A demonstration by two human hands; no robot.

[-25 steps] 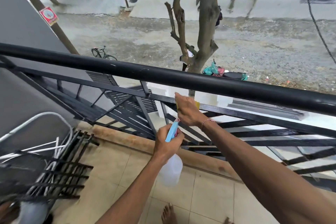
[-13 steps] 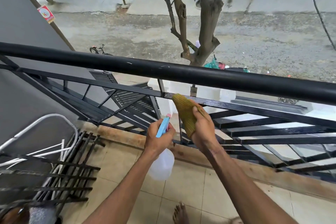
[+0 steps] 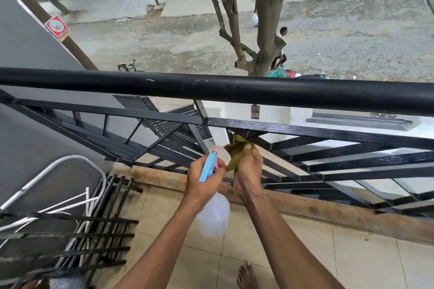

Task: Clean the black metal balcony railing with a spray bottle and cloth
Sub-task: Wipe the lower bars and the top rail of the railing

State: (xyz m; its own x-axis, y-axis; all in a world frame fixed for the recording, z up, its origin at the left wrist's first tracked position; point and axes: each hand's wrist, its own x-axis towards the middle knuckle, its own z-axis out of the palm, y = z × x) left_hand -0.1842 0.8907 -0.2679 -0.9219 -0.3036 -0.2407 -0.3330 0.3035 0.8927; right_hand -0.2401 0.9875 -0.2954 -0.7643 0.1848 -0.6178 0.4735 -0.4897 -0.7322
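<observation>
I read the left hand [image 3: 204, 179] as clamped on the spray bottle [image 3: 212, 214]; its grip wraps the neck below the blue trigger head, with the translucent body hanging under the fist, above the tiled floor [image 3: 305, 253]; the right hand [image 3: 246, 171] has its grip clamped on the cloth [image 3: 237, 151], an olive-yellow bunch pressed up against the underside of the railing [image 3: 234, 91] where the diagonal bars meet the flat crossbar; the two hands sit just beside each other; a bare foot [image 3: 245, 274] shows at the bottom edge.
</observation>
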